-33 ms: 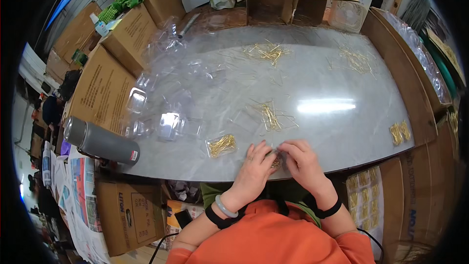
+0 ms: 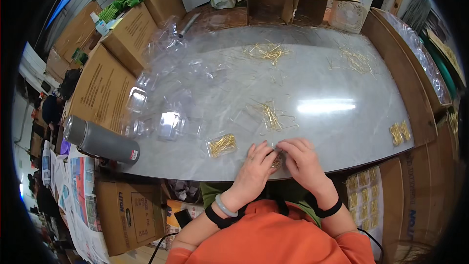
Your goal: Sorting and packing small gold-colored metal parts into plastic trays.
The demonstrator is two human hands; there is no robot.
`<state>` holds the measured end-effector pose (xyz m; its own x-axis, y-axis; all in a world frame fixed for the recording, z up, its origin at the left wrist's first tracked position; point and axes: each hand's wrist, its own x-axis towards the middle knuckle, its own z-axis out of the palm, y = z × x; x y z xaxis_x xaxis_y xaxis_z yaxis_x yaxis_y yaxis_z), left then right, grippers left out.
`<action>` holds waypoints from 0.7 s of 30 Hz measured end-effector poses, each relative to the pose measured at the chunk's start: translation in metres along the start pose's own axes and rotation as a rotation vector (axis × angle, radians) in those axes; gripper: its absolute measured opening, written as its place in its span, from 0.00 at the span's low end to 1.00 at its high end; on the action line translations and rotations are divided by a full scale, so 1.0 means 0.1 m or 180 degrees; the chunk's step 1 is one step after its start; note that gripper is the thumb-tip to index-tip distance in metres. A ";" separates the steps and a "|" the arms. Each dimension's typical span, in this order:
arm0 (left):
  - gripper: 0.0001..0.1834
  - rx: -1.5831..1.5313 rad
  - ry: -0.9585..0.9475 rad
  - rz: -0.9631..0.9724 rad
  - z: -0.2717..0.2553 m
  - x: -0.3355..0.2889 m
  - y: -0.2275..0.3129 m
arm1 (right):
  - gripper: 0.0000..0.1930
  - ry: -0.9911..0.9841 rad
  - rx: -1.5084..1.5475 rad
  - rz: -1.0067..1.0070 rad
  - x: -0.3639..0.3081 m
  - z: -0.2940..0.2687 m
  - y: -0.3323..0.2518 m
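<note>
At the near edge of the table, my left hand [image 2: 253, 164] and my right hand [image 2: 304, 162] meet around a small bundle of gold wire pieces [image 2: 277, 160]. The fingers of both are curled inward and hide most of it. My right thumb and fingertips press together at its top; my left fingers hold its left side. Just beyond lies a loose pile of bent gold wires [image 2: 271, 116]. Left of my left hand is a clear plastic box [image 2: 210, 150] filled with gold wires [image 2: 223, 145].
Clear plastic cases [image 2: 171, 117] spread over the table's left side, near a grey bottle [image 2: 105, 142]. More wire piles [image 2: 268, 53] lie farther back. Filled packs [image 2: 399, 133] sit at the right edge. Cardboard [image 2: 405, 68] borders the right side; a box [image 2: 273, 7] stands behind.
My right fingertips have shifted very slightly left over the bundle. Everything else looks the same.
</note>
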<state>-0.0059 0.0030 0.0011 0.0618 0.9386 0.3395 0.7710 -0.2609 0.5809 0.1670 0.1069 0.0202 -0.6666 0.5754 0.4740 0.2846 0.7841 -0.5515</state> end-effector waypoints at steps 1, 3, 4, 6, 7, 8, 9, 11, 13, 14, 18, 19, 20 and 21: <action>0.31 -0.0051 0.0008 0.0052 0.01 -0.01 -0.02 | 0.19 -0.0139 -0.0086 0.0003 0.01 -0.03 -0.06; 0.32 -0.0099 0.0075 0.0040 0.01 -0.03 -0.03 | 0.22 -0.0408 -0.0265 0.0014 0.01 -0.11 -0.19; 0.32 -0.0124 0.0108 0.0038 0.01 -0.04 -0.04 | 0.23 -0.0529 -0.0197 0.0092 -0.01 -0.13 -0.21; 0.34 -0.0208 0.0154 0.0064 0.04 -0.06 -0.10 | 0.27 -0.0767 -0.0059 0.0249 -0.06 -0.17 -0.22; 0.35 -0.0249 0.0178 0.0079 0.04 -0.06 -0.11 | 0.26 -0.0718 -0.0119 0.0181 -0.09 -0.15 -0.21; 0.34 -0.0495 0.0128 0.0029 0.02 -0.06 -0.11 | 0.26 -0.0670 -0.0179 0.0111 -0.11 -0.12 -0.18; 0.34 -0.0729 0.0065 -0.0031 -0.07 -0.04 -0.10 | 0.27 -0.0618 -0.0218 0.0044 -0.12 -0.09 -0.17; 0.33 -0.0929 -0.0058 -0.0133 -0.25 -0.05 -0.07 | 0.26 -0.0586 -0.0341 -0.0054 -0.11 -0.07 -0.17; 0.34 -0.0865 -0.0188 -0.0215 -0.41 -0.09 -0.07 | 0.25 -0.0552 -0.0404 -0.0102 -0.11 -0.04 -0.17; 0.33 -0.0516 -0.0137 -0.0256 -0.45 -0.13 -0.05 | 0.25 -0.0535 -0.0406 -0.0104 -0.12 -0.03 -0.16; 0.28 0.0215 0.0142 -0.0635 -0.47 -0.32 0.05 | 0.24 -0.0508 -0.0406 -0.0011 -0.13 0.02 -0.20; 0.26 0.0231 0.0226 -0.0780 -0.45 -0.34 0.07 | 0.24 -0.0479 -0.0440 0.0002 -0.13 0.02 -0.23; 0.25 0.0189 0.0227 -0.0800 -0.45 -0.34 0.08 | 0.23 -0.0449 -0.0475 0.0017 -0.13 0.02 -0.28; 0.23 0.0146 0.0229 -0.0815 -0.45 -0.32 0.08 | 0.23 -0.0414 -0.0514 0.0032 -0.13 0.03 -0.32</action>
<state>-0.0303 -0.0397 0.0277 -0.1827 0.9538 0.2385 0.7837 -0.0052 0.6211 0.1646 0.0742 0.0300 -0.7435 0.5566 0.3707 0.3914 0.8117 -0.4336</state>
